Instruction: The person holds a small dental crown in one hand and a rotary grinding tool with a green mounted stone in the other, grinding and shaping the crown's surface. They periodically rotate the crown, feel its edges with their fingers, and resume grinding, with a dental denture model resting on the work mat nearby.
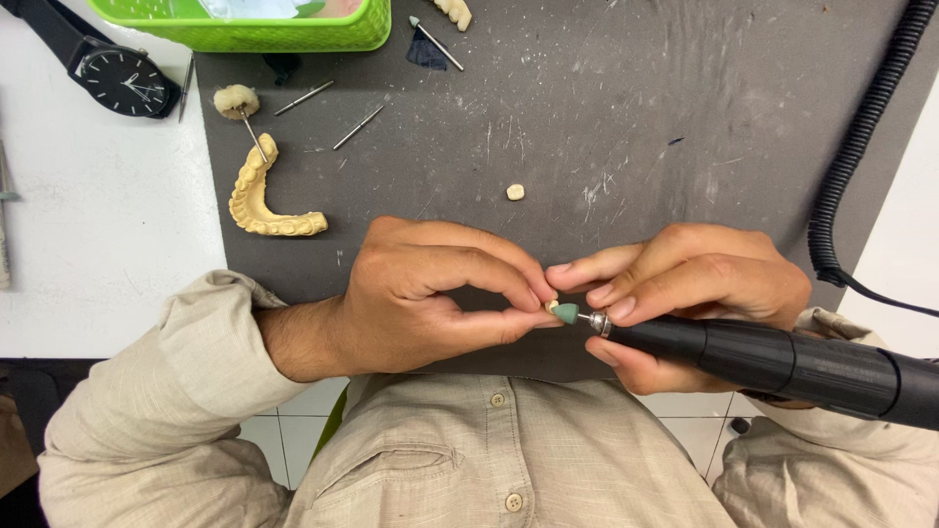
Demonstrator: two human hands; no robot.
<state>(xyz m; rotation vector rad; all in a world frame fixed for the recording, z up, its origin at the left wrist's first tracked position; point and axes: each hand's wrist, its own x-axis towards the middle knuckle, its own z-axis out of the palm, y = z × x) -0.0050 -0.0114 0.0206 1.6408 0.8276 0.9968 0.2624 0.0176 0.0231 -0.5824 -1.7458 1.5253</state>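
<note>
Pinching a small cream tooth piece [552,306] between my left hand's [430,293] thumb and forefinger, I hold it over the dark grey mat [626,117]. My right hand [685,288] is closed round a black handpiece [773,360], whose green cone tip [565,313] touches the piece. Farther out on the mat lie a yellow jaw cast [256,200], a loose tooth [514,192] and several burs [358,127]; a wristwatch [122,80] rests on the white table [98,244].

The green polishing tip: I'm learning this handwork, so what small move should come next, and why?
Probably roll the small tooth piece slightly between the left hand fingertips. The green polishing tip of the black handpiece, held in the right hand, touches only one spot, so turning would bring a fresh face to it.
</note>
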